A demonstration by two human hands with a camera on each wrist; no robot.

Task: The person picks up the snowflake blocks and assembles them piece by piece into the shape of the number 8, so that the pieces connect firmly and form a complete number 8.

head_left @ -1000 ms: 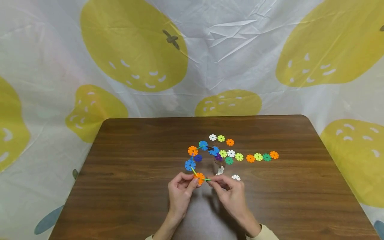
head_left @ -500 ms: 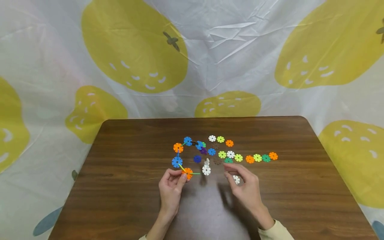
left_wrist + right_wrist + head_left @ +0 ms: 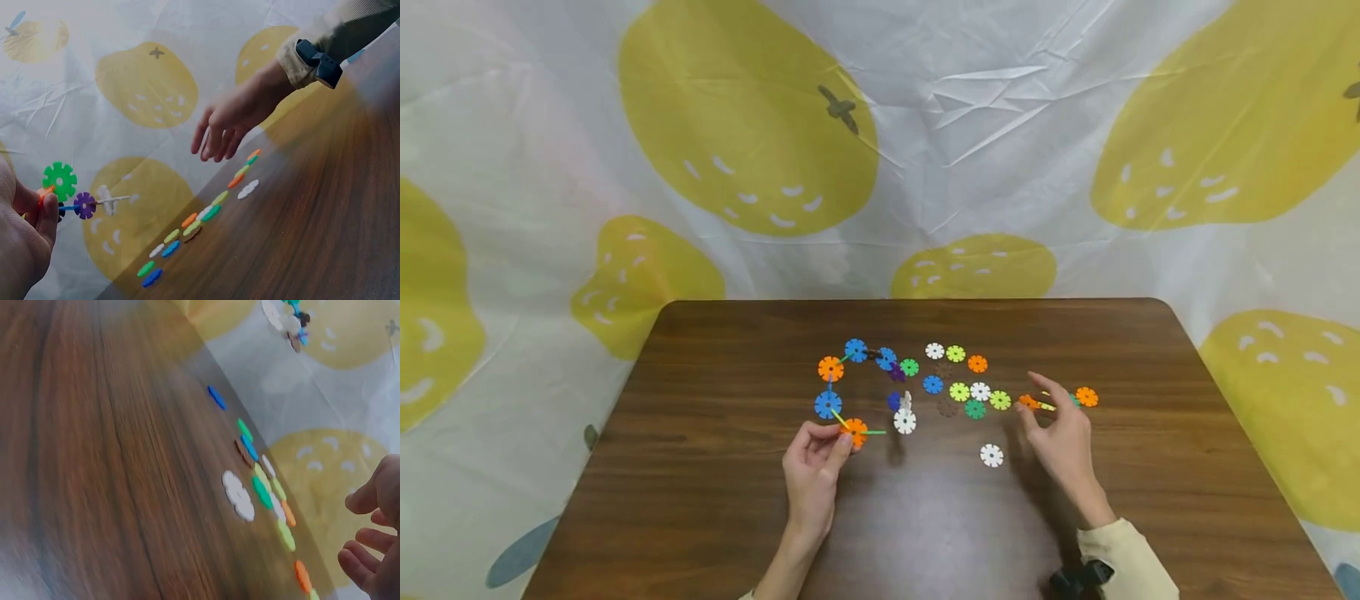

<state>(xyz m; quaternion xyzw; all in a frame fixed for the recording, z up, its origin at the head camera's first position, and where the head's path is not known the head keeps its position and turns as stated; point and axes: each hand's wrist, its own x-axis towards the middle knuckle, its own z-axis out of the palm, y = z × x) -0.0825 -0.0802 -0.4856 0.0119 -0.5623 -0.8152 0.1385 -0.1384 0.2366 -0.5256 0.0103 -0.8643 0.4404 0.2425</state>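
My left hand (image 3: pixel 811 479) pinches an orange snowflake disc (image 3: pixel 853 432) between thumb and fingers. That disc belongs to a raised, curved chain of notched plastic discs, with blue (image 3: pixel 828 405), purple (image 3: pixel 85 205) and white (image 3: pixel 905 421) pieces slotted together. A green disc (image 3: pixel 60 182) stands out edge-on from the held orange one in the head view. Over the right part of the loose discs hovers my right hand (image 3: pixel 1063 433), fingers apart and holding nothing. Below it lie an orange disc (image 3: pixel 1028 402) and others, partly hidden by the fingers.
Loose discs lie flat in uneven rows, among them a yellow-green one (image 3: pixel 1000 400) and a blue one (image 3: pixel 932 384). A white disc (image 3: pixel 992 455) lies nearer the front. The wooden table (image 3: pixel 715 400) ends at a patterned cloth (image 3: pixel 820 267) behind.
My right hand has let go of the green disc, now fixed on the chain, and moved right over the loose discs. My left hand has shifted left with the chain.
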